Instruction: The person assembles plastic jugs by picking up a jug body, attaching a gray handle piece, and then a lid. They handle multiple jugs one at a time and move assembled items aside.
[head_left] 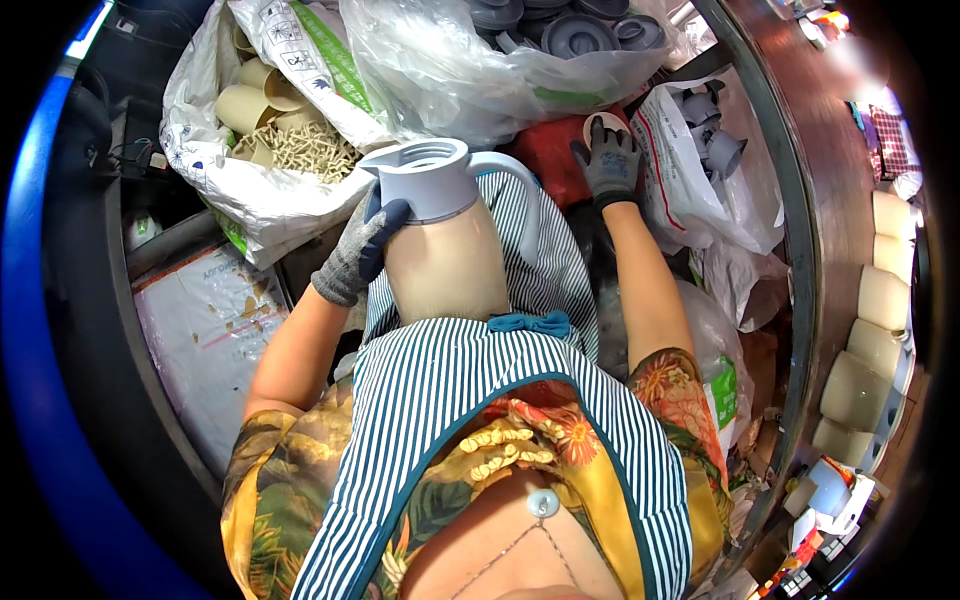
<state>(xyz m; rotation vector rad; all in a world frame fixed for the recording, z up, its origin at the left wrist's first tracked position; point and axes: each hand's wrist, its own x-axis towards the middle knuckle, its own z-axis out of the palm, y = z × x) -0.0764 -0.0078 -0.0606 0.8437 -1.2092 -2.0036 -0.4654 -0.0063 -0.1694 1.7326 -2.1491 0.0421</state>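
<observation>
Far to the left of the left hand, a printed sack (pixel 205 330) lies flat; above and left of that hand, a white bag (pixel 215 150) holds beige cups (pixel 245 105) and a tan mesh piece (pixel 310 148); the left hand (pixel 362 250), in a grey glove, is curled about the jug (pixel 445 235), fingers wrapped on its left side just under the grey top; the jug stands upright on the striped apron (pixel 470 400) between the two hands, its body beige, its spout toward the left hand, its pale handle (pixel 520 195) arching on the side toward the right hand; above the jug, a clear bag (pixel 460 75) holds dark grey lids (pixel 580 35); the right hand (pixel 608 160), gloved too, is apart from the jug, fingers closed round a small beige cap (pixel 603 122) at its fingertips; just right of it, a white bag (pixel 690 190) holds grey spout parts (pixel 715 145); far right, beige jug bodies (pixel 865 350) stand in a row.
</observation>
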